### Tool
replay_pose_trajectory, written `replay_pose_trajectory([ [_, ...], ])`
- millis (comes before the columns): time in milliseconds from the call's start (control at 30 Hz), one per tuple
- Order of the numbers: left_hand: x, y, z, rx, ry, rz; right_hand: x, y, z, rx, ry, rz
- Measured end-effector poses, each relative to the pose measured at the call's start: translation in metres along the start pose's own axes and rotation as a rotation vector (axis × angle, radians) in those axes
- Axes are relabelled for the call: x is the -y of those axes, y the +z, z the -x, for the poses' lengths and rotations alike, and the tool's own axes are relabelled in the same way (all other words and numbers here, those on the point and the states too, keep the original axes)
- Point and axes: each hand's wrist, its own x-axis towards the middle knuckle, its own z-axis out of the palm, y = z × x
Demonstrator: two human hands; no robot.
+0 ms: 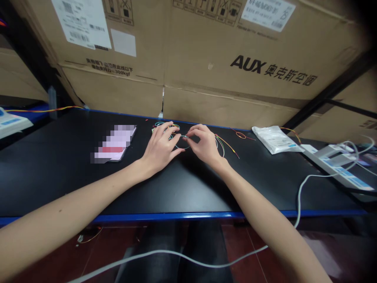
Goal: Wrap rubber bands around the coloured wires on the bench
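My left hand (161, 146) is curled over a loose coil of thin coloured wires (160, 124) on the black tabletop, its fingers on the strands. Its thumb stretches to the right, a little apart from the index finger. Opposite it, my right hand (204, 142) pinches a thin light-blue wire (183, 148) between thumb and fingertips. That wire bows in a small loop between both hands. Further strands, red, yellow, green and white wires (224, 144), trail out to the right from behind my right hand. My fingers partly hide the pinched wire end.
A phone (118, 142) with a blurred screen lies on the left of the black table (141, 196). To the right are a small wire loop (240, 135), a white plastic packet (275, 139) and a power strip (338, 167) with a white cable (299, 196). Behind stands a large cardboard box (206, 43).
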Motion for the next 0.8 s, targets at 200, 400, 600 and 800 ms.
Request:
replay_pose_trajectory([
  [200,0.0008,0.0011,0.0015,-0.008,0.033,-0.018,-0.0004,-0.0066,-0.0054,0.100,0.096,-0.193],
  [400,0.0021,0.0014,0.0005,-0.027,0.042,-0.017,-0.0074,-0.0062,-0.0089,0.263,0.301,-0.506],
  [600,0.0042,0.0039,0.0006,-0.064,0.011,-0.007,-0.0014,-0.0019,-0.0076,0.106,0.302,-0.426],
  [800,0.0026,0.0028,0.0012,-0.038,0.003,-0.009,0.0019,-0.0075,-0.0070,0.047,0.111,-0.167],
])
